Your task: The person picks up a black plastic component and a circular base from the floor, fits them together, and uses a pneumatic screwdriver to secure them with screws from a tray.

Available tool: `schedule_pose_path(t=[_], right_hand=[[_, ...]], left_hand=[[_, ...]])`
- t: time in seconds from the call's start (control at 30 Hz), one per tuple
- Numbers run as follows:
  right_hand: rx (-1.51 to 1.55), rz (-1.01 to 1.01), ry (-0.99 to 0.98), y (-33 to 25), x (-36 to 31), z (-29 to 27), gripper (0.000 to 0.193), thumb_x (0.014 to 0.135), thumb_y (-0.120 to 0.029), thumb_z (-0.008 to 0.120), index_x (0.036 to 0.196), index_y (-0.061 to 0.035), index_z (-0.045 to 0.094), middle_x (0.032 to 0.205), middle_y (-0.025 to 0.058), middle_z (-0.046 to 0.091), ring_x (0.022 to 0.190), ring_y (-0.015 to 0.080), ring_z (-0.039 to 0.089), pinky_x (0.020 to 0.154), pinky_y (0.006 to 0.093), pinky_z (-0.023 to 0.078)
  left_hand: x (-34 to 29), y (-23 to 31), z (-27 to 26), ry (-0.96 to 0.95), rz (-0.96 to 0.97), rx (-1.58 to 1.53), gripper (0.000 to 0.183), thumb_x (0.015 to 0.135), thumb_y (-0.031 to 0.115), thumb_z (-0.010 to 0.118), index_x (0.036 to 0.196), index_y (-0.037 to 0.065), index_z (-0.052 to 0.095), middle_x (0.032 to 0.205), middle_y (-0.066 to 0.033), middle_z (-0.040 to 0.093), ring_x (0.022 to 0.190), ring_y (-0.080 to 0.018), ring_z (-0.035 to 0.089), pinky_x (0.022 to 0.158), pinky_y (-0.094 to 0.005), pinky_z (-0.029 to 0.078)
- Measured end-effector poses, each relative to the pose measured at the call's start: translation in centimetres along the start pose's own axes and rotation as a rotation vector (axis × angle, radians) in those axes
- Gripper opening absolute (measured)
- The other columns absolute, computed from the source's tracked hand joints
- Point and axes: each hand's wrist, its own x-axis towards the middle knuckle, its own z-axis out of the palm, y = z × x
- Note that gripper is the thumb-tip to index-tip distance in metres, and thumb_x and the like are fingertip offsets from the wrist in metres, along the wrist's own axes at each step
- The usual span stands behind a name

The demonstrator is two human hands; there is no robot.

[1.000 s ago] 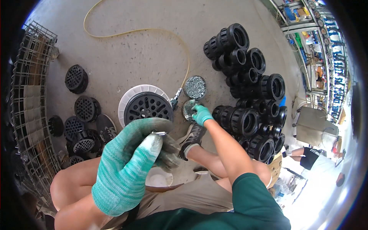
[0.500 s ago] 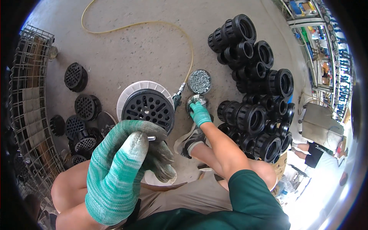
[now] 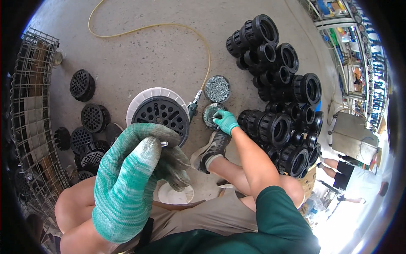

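Note:
My left hand (image 3: 127, 182), in a green and grey knit glove, is closed close to the camera. A short bright metal pin (image 3: 164, 144) sticks out between thumb and forefinger; its other end is hidden. My right hand (image 3: 227, 122), in a green glove, is at a round dish (image 3: 208, 111) of small parts, fingertips pinched; what they hold is too small to name. Just beyond, a second round dish holds small silvery pieces of hardware (image 3: 218, 89). Partly behind my left hand, a black round grate with holes and slots (image 3: 165, 115) rests on a white round base (image 3: 137, 100).
Black ribbed pipe fittings (image 3: 275, 129) are piled at the right. Several black grates (image 3: 95, 117) lie on the left beside a wire cage (image 3: 36, 110). A yellow hose (image 3: 169, 24) runs to a pneumatic tool (image 3: 193, 108) by the grate. Another person (image 3: 353, 180) is at far right.
My right hand has drawn slightly right and back across the near dish, uncovering more of it. The left hand keeps its pinch on the pin. The view has shifted a little.

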Motion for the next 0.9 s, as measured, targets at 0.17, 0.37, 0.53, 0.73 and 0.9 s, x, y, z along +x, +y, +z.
schedule_pose_path(t=[0.17,0.37,0.53,0.73,0.9], right_hand=[[0.397,0.007,-0.134,-3.8,-1.9,-2.3,0.019,0.091,-0.006,0.073,0.108,0.0002,0.069,0.091,0.0082,0.071,0.07,0.017,0.068,0.06,0.0314,0.059],[0.111,-0.324,-0.349,-19.4,-11.2,-9.8,0.017,0.093,-0.01,0.071,0.107,0.0003,0.072,0.095,0.0045,0.072,0.082,0.0121,0.066,0.078,0.0293,0.056],[-0.153,-0.872,-0.26,-29.3,-24.2,-11.4,0.02,0.086,-0.012,0.074,0.105,-0.007,0.073,0.095,0.0075,0.072,0.084,0.0219,0.068,0.079,0.0332,0.055],[-0.418,-1.127,-0.198,-29.8,-28.1,-8.9,0.026,0.09,-0.018,0.069,0.115,-0.0107,0.07,0.101,0.0107,0.067,0.083,0.0331,0.067,0.075,0.0404,0.055],[-0.285,-0.919,-0.133,-29.4,-28.4,-10.0,0.028,0.088,-0.01,0.07,0.116,-0.0117,0.072,0.101,0.0112,0.071,0.083,0.0297,0.07,0.073,0.0356,0.056]], left_hand=[[0.3,-0.3,-0.2,0.008,-0.026,0.02,0.033,0.099,0.028,0.058,0.116,0.0,0.06,0.091,-0.0153,0.067,0.076,-0.0223,0.066,0.064,-0.0337,0.055],[0.8,-2.8,-0.8,-0.156,-0.17,-0.19,0.038,0.102,0.027,0.055,0.124,-0.003,0.056,0.109,-0.0203,0.066,0.09,-0.0283,0.07,0.082,-0.042,0.06],[0.6,-3.7,-1.2,-0.238,-0.267,-0.245,0.067,0.101,0.056,0.05,0.132,-0.004,0.053,0.118,-0.0159,0.064,0.102,-0.0269,0.068,0.096,-0.0441,0.055],[0.2,-4.2,-1.1,-0.268,-0.284,-0.242,0.069,0.102,0.059,0.046,0.129,-0.003,0.057,0.113,-0.0128,0.066,0.1,-0.0234,0.066,0.091,-0.039,0.056],[0.2,-4.7,-1.2,-0.303,-0.324,-0.333,0.068,0.1,0.058,0.051,0.131,-0.002,0.056,0.117,-0.0176,0.066,0.104,-0.0286,0.067,0.096,-0.0448,0.054]])
